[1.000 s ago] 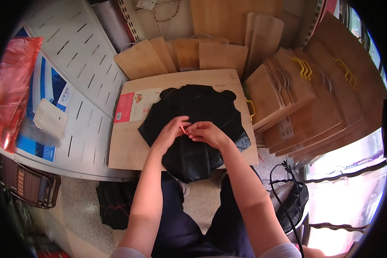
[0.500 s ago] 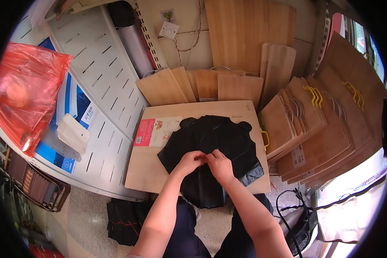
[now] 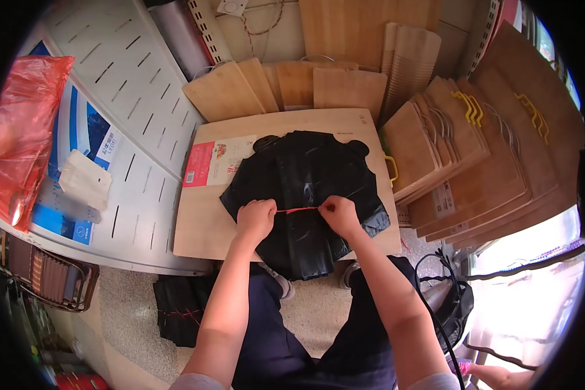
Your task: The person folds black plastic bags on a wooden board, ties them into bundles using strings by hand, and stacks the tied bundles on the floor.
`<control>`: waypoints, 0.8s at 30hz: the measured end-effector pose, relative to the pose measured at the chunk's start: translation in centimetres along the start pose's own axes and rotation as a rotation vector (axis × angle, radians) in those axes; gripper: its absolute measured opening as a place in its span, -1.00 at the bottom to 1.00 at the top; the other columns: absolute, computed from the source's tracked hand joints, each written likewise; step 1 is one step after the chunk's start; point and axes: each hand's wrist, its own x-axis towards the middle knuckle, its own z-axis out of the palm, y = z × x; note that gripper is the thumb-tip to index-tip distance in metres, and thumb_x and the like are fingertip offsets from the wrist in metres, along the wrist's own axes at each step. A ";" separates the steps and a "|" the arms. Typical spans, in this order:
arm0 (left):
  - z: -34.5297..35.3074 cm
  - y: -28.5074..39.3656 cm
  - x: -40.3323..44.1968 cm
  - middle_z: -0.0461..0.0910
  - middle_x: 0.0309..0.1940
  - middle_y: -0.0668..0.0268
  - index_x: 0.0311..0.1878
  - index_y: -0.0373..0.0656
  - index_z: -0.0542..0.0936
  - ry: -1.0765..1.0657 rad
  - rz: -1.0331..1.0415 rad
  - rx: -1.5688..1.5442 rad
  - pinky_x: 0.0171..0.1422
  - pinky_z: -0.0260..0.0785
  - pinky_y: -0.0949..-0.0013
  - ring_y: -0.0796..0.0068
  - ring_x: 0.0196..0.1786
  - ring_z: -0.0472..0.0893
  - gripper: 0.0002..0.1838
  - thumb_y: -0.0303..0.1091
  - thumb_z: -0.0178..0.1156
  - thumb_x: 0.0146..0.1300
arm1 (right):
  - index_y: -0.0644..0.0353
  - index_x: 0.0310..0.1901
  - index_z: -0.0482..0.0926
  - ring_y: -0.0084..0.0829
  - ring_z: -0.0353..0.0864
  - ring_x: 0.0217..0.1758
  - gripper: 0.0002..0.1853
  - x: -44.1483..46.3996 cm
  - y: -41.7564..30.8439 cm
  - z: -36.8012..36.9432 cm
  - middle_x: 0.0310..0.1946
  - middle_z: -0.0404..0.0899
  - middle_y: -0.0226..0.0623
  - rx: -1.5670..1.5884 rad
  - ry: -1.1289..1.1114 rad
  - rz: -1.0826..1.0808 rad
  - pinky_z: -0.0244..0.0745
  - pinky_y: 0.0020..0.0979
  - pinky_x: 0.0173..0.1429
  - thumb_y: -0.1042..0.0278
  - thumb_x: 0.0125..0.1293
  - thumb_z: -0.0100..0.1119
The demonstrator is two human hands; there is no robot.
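Observation:
A flat bundle of black plastic bags (image 3: pixel 305 162) lies on a pale wooden board (image 3: pixel 195 227), its lower end hanging over the near edge. Across the bundle's middle runs a thin red string (image 3: pixel 299 209), pulled straight between my two hands. My left hand (image 3: pixel 257 218) is closed on the string's left end. On the other side, my right hand (image 3: pixel 338 213) pinches the string with thumb and fingers. Both hands are just above or touching the black plastic; I cannot tell which.
Cutting boards (image 3: pixel 348 91) lean at the back, and more hang on the right by yellow handles (image 3: pixel 471 109). Left is a slotted white shelf (image 3: pixel 130 188) with a red plastic bag (image 3: pixel 29 130). Another black bundle (image 3: pixel 179 312) lies on the floor. Someone's leg (image 3: pixel 500 376) shows lower right.
My hands, close together before, have moved apart, stretching the red string between them. The whole view has shifted, so the board appears higher. A person's leg has come into view lower right.

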 end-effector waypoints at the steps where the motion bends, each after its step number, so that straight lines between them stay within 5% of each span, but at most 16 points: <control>1: -0.1 0.2 -0.1 0.60 -0.47 0.35 -0.34 -0.13 0.57 -0.031 -0.015 -0.039 -0.28 0.40 0.27 0.31 -0.36 0.58 -0.93 -0.41 0.13 0.25 | 0.22 -0.23 0.64 -0.30 0.60 -0.43 -0.87 0.2 -0.4 -0.3 -0.46 0.57 -0.23 0.176 -0.104 0.233 0.54 -0.34 -0.30 0.45 0.18 0.23; 2: -0.3 0.4 -0.1 0.60 -0.47 0.35 -0.34 -0.13 0.57 -0.035 -0.015 -0.041 -0.28 0.40 0.27 0.31 -0.36 0.58 -0.93 -0.41 0.13 0.25 | 0.22 -0.23 0.64 -0.30 0.60 -0.43 -0.87 0.4 -0.7 -0.4 -0.46 0.57 -0.23 0.175 -0.104 0.237 0.54 -0.34 -0.30 0.45 0.18 0.23; 4: -1.0 1.3 0.2 0.54 -0.51 0.46 -0.27 -0.18 0.59 -0.361 -0.049 -0.747 -0.33 0.35 0.44 0.58 -0.42 0.53 -0.87 -0.37 0.11 0.34 | 0.22 -0.13 0.66 -0.57 0.54 -0.43 -0.81 0.6 -1.3 -0.4 -0.44 0.57 -0.42 0.930 -0.327 0.536 0.52 -0.53 -0.30 0.37 0.27 0.23; 5: -1.2 2.2 0.3 0.48 -0.51 0.51 -0.23 -0.22 0.60 -0.375 -0.042 -0.863 -0.36 0.28 0.58 0.74 -0.43 0.42 -0.83 -0.32 0.11 0.38 | 0.24 -0.14 0.65 -0.67 0.52 -0.41 -0.82 0.3 -1.6 -0.1 -0.41 0.56 -0.50 0.979 -0.388 0.499 0.52 -0.59 -0.26 0.35 0.33 0.19; 13: -0.6 3.3 2.2 0.44 -0.51 0.51 -0.26 -0.19 0.59 -0.432 -0.261 -1.210 -0.45 0.13 0.65 0.77 -0.47 0.36 -0.83 -0.29 0.13 0.34 | 0.25 -0.21 0.62 -0.66 0.53 -0.42 -0.80 -0.6 -2.0 2.4 -0.42 0.58 -0.46 0.816 -0.361 0.243 0.55 -0.60 -0.31 0.27 0.38 0.17; 16: -1.0 4.2 2.0 0.55 -0.30 0.40 0.07 -0.18 0.55 -0.233 -0.295 -1.349 -0.30 0.33 0.62 0.69 -0.32 0.50 -0.74 -0.29 0.03 0.44 | 0.21 -0.24 0.61 -0.64 0.54 -0.40 -0.81 -0.6 -1.8 3.0 -0.40 0.60 -0.44 0.957 -0.279 0.387 0.55 -0.57 -0.28 0.25 0.38 0.17; 20: 1.4 2.2 1.6 0.62 -0.23 0.33 -0.05 -0.25 0.60 -0.096 0.053 -0.567 -0.13 0.42 0.55 0.63 -0.22 0.57 -0.83 -0.47 0.12 0.35 | 0.23 -0.27 0.62 -0.63 0.56 -0.38 -0.84 -0.2 -2.1 2.8 -0.40 0.60 -0.43 1.023 -0.267 0.417 0.56 -0.58 -0.28 0.31 0.34 0.20; 24: 1.2 2.9 1.4 0.63 -0.32 0.31 -0.13 -0.31 0.60 -0.142 -0.021 -0.669 -0.12 0.43 0.54 0.64 -0.26 0.59 -0.88 -0.52 0.15 0.30 | 0.27 -0.30 0.61 -0.62 0.56 -0.43 -0.86 -0.2 -2.0 2.9 -0.44 0.60 -0.40 1.066 -0.281 0.412 0.57 -0.58 -0.32 0.36 0.31 0.23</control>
